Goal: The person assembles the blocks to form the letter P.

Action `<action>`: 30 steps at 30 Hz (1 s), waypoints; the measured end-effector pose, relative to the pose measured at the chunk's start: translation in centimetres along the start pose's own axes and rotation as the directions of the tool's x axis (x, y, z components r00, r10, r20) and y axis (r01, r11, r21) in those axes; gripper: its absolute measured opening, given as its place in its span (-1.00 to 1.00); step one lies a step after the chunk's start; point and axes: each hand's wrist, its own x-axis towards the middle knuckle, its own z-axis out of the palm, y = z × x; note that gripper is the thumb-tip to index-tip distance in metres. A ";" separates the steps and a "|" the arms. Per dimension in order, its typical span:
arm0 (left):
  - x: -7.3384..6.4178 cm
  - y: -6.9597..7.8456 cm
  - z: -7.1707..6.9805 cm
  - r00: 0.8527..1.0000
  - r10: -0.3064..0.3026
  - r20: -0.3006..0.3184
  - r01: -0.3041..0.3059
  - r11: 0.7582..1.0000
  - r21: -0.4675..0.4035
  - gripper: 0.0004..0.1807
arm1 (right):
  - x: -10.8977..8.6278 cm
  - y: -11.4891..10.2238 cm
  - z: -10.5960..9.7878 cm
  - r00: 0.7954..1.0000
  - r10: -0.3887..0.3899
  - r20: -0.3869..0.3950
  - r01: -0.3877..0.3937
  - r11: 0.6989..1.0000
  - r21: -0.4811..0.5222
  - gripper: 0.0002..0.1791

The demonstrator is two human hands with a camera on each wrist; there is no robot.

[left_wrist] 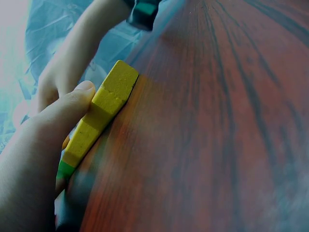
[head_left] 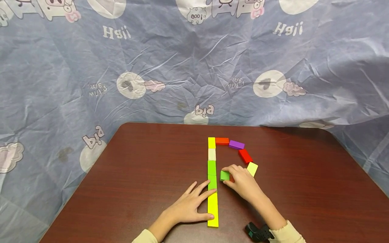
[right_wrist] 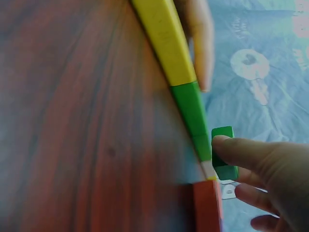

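Note:
A straight column of wooden blocks runs down the table: a yellow block (head_left: 211, 142) at the far end, a white block (head_left: 211, 154), green blocks (head_left: 211, 167) and a yellow stretch (head_left: 213, 207) at the near end. My left hand (head_left: 189, 208) lies spread along it, fingertips touching a green block and thumb resting on the yellow stretch (left_wrist: 99, 113). My right hand (head_left: 244, 184) pinches a green block (head_left: 225, 175) between thumb and fingers, just right of the column. Behind that hand an orange-red block (head_left: 232, 179) is mostly hidden.
From the column's far end, an orange-red block (head_left: 222, 141), a purple block (head_left: 236, 144), a red block (head_left: 245, 156) and a pale yellow block (head_left: 252, 168) curve to the right. A dark wrist device (head_left: 257, 233) is by the right sleeve. Patterned cloth (head_left: 170, 60) hangs behind the table (head_left: 146, 168).

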 end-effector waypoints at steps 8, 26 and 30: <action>0.1 0.0 0.1 1.000 0.009 -0.003 -0.009 1.000 0.013 -0.20 | 1.2 0.0 1.6 0.999 -0.041 0.030 0.044 0.993 -0.108 -0.60; 0.0 0.1 -0.3 1.000 -0.013 0.021 0.014 1.000 -0.023 -0.21 | -0.2 2.6 -0.8 0.990 0.052 0.128 -0.049 0.998 -0.030 -0.65; 0.0 0.1 -0.2 1.000 -0.005 0.011 0.005 1.000 -0.013 -0.21 | 0.1 2.3 -0.7 0.992 0.047 0.118 -0.043 0.998 -0.036 -0.64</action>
